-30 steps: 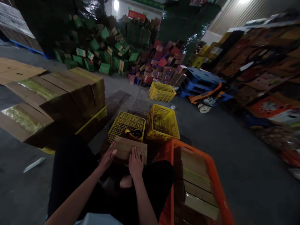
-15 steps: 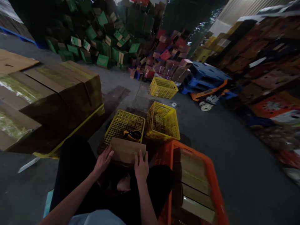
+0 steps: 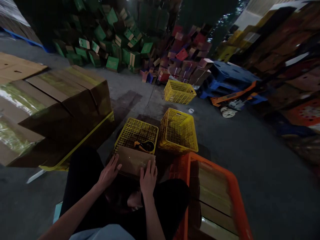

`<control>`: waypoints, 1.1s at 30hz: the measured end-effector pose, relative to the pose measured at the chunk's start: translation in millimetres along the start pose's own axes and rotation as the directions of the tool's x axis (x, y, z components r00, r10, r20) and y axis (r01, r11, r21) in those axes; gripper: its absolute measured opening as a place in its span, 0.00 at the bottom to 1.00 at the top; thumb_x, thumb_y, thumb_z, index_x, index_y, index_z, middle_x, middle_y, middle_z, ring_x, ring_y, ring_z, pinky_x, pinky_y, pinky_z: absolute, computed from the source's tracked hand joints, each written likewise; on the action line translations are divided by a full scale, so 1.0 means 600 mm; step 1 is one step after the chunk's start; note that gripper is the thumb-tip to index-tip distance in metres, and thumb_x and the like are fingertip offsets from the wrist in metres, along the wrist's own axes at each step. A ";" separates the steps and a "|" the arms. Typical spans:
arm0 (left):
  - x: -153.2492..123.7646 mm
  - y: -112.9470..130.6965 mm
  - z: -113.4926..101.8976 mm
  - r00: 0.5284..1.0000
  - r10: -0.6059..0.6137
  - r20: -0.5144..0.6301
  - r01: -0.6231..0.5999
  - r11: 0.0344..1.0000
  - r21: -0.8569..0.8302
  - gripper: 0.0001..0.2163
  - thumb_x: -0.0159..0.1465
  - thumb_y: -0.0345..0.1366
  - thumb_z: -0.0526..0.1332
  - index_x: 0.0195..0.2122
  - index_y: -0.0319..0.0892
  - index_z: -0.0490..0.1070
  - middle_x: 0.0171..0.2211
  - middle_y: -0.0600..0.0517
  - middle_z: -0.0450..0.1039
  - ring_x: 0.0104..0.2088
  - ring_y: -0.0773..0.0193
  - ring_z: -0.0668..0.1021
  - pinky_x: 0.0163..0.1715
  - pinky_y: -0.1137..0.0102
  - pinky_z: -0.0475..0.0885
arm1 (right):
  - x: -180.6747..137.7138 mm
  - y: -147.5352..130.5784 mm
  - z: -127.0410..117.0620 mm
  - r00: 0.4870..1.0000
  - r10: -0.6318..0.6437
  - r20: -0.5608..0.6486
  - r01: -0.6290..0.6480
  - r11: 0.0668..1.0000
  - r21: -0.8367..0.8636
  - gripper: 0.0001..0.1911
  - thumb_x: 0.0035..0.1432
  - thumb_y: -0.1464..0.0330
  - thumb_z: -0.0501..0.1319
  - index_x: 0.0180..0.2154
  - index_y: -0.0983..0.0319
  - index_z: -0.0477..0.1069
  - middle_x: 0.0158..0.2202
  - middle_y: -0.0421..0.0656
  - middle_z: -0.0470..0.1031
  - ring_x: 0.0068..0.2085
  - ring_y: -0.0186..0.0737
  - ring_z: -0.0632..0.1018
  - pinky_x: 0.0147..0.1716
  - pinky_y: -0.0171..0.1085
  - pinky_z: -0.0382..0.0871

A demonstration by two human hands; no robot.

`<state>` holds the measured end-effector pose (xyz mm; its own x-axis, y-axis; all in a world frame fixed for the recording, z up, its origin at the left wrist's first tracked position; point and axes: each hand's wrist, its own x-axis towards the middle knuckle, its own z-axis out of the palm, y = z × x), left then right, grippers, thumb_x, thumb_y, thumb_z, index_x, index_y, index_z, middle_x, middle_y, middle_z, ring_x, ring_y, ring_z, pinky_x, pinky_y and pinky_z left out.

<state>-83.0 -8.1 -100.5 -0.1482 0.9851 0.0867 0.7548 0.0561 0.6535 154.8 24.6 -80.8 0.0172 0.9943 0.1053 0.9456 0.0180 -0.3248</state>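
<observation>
Left fingers [image 3: 114, 162] touching cardboard box [image 3: 132, 160] at left edge, right fingers [image 3: 149, 167] atop right end, both slightly spread

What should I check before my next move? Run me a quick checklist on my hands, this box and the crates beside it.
1. Left hand touching the cardboard box: ok, it is at the left end.
2. Right hand touching the cardboard box: ok, its fingers lie on the right part.
3. Tape dispenser in sight: ok, on the yellow crate just beyond the cardboard box.
4. Orange crate free of boxes: not ok, brown boxes lie in it.
5. Support under the cardboard box: cannot tell, its underside is hidden.
6. Contents of the cardboard box: cannot tell, the inside does not show.
</observation>
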 end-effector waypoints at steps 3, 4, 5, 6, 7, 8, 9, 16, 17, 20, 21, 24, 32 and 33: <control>0.007 0.015 0.011 0.995 0.094 -0.037 -0.089 0.989 0.118 0.29 0.72 0.47 0.51 0.71 0.39 0.51 0.72 0.40 0.46 0.71 0.49 0.54 0.66 0.51 0.58 | 0.006 0.001 0.000 0.999 -0.040 0.029 0.042 0.996 -0.072 0.34 0.71 0.53 0.41 0.70 0.64 0.51 0.72 0.50 0.51 0.72 0.58 0.49 0.65 0.60 0.49; 0.010 0.022 0.015 0.992 0.115 -0.043 -0.108 0.983 0.148 0.30 0.72 0.46 0.51 0.71 0.38 0.50 0.72 0.39 0.46 0.71 0.48 0.53 0.66 0.50 0.57 | 0.007 0.001 -0.001 0.998 -0.045 0.038 0.048 0.995 -0.088 0.33 0.71 0.54 0.40 0.70 0.65 0.52 0.71 0.50 0.52 0.72 0.57 0.49 0.65 0.62 0.47; 0.012 0.028 0.019 0.991 0.125 -0.045 -0.116 0.978 0.171 0.30 0.72 0.45 0.51 0.71 0.36 0.50 0.72 0.37 0.47 0.71 0.47 0.53 0.66 0.49 0.56 | 0.007 0.000 0.000 0.998 -0.049 0.040 0.052 0.994 -0.097 0.33 0.72 0.55 0.40 0.70 0.65 0.52 0.71 0.51 0.53 0.72 0.56 0.48 0.66 0.62 0.46; 0.014 0.033 0.022 0.991 0.127 -0.045 -0.116 0.975 0.188 0.30 0.72 0.44 0.50 0.71 0.35 0.49 0.71 0.37 0.47 0.71 0.47 0.53 0.66 0.49 0.56 | 0.007 -0.002 0.000 0.998 -0.053 0.037 0.057 0.993 -0.100 0.33 0.72 0.56 0.40 0.69 0.66 0.53 0.71 0.52 0.53 0.72 0.56 0.48 0.66 0.62 0.45; 0.016 0.037 0.025 0.991 0.124 -0.045 -0.113 0.973 0.199 0.29 0.73 0.44 0.50 0.71 0.36 0.49 0.72 0.36 0.47 0.71 0.46 0.52 0.66 0.48 0.55 | 0.007 -0.004 0.001 0.998 -0.058 0.029 0.061 0.993 -0.098 0.33 0.72 0.56 0.40 0.69 0.67 0.54 0.70 0.53 0.54 0.72 0.55 0.48 0.66 0.62 0.45; 0.016 0.039 0.027 0.992 0.119 -0.044 -0.107 0.973 0.206 0.29 0.73 0.43 0.50 0.71 0.36 0.49 0.72 0.37 0.47 0.71 0.46 0.52 0.66 0.47 0.55 | 0.008 -0.007 0.002 0.998 -0.063 0.019 0.065 0.993 -0.094 0.32 0.72 0.56 0.40 0.69 0.68 0.54 0.70 0.54 0.55 0.72 0.55 0.48 0.66 0.61 0.45; 0.017 0.041 0.029 0.993 0.112 -0.045 -0.101 0.973 0.208 0.29 0.73 0.43 0.50 0.71 0.38 0.50 0.72 0.38 0.47 0.71 0.46 0.52 0.66 0.47 0.54 | 0.008 -0.011 0.003 0.997 -0.071 0.011 0.072 0.994 -0.088 0.33 0.72 0.56 0.41 0.68 0.68 0.55 0.70 0.55 0.56 0.72 0.55 0.49 0.66 0.61 0.45; 0.011 0.039 0.031 0.994 0.095 -0.054 -0.081 0.973 0.216 0.28 0.73 0.45 0.51 0.72 0.44 0.51 0.72 0.41 0.47 0.71 0.46 0.53 0.66 0.44 0.51 | 0.007 -0.045 0.007 0.999 -0.047 0.006 0.047 0.996 -0.073 0.33 0.72 0.58 0.42 0.66 0.75 0.57 0.68 0.60 0.57 0.71 0.57 0.53 0.67 0.57 0.48; 0.011 0.038 0.031 0.994 0.099 -0.052 -0.084 0.969 0.232 0.28 0.73 0.45 0.51 0.72 0.45 0.51 0.72 0.41 0.46 0.71 0.46 0.52 0.66 0.43 0.50 | 0.007 -0.049 0.009 0.999 -0.047 0.010 0.048 0.996 -0.073 0.33 0.72 0.58 0.42 0.66 0.75 0.57 0.68 0.60 0.58 0.71 0.57 0.53 0.67 0.57 0.48; 0.010 0.037 0.032 0.994 0.104 -0.038 -0.088 0.954 0.286 0.27 0.73 0.44 0.51 0.72 0.46 0.51 0.72 0.42 0.45 0.71 0.47 0.52 0.66 0.42 0.48 | 0.006 -0.060 0.014 0.998 -0.048 0.044 0.051 0.996 -0.071 0.33 0.72 0.58 0.42 0.66 0.75 0.57 0.68 0.58 0.57 0.71 0.56 0.53 0.67 0.55 0.47; 0.010 0.037 0.033 0.994 0.102 -0.034 -0.088 0.951 0.298 0.27 0.73 0.44 0.51 0.71 0.46 0.52 0.72 0.43 0.45 0.71 0.47 0.52 0.66 0.42 0.48 | 0.006 -0.063 0.015 0.998 -0.040 0.058 0.044 0.997 -0.071 0.33 0.72 0.59 0.41 0.66 0.76 0.57 0.69 0.58 0.57 0.71 0.56 0.53 0.67 0.55 0.47; 0.011 0.035 0.034 0.995 0.093 -0.026 -0.080 0.948 0.308 0.25 0.73 0.43 0.52 0.70 0.48 0.55 0.73 0.44 0.45 0.71 0.48 0.53 0.66 0.41 0.48 | 0.006 -0.071 0.021 0.996 -0.033 0.083 0.039 0.997 -0.061 0.32 0.72 0.60 0.40 0.67 0.75 0.56 0.69 0.59 0.57 0.71 0.55 0.54 0.67 0.56 0.47; 0.012 0.034 0.023 0.998 0.030 0.058 -0.042 0.977 0.210 0.21 0.74 0.42 0.49 0.68 0.56 0.59 0.73 0.50 0.44 0.72 0.48 0.51 0.64 0.39 0.51 | -0.011 -0.106 0.045 0.988 -0.150 0.046 0.150 0.989 0.008 0.29 0.71 0.66 0.44 0.68 0.72 0.54 0.69 0.55 0.56 0.71 0.53 0.53 0.67 0.55 0.49; 0.013 0.034 0.020 0.996 0.029 0.081 -0.044 0.980 0.192 0.21 0.74 0.42 0.49 0.67 0.56 0.59 0.73 0.50 0.44 0.72 0.48 0.50 0.64 0.39 0.51 | -0.014 -0.114 0.050 0.983 -0.174 0.052 0.173 0.985 0.022 0.28 0.71 0.67 0.45 0.68 0.71 0.54 0.69 0.54 0.56 0.72 0.52 0.52 0.67 0.54 0.49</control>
<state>-61.2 2.5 -95.7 -0.0740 0.9963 0.0441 0.8693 0.0428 0.4924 80.1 18.3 -87.8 -0.1650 0.9800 0.1109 0.9269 0.1925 -0.3223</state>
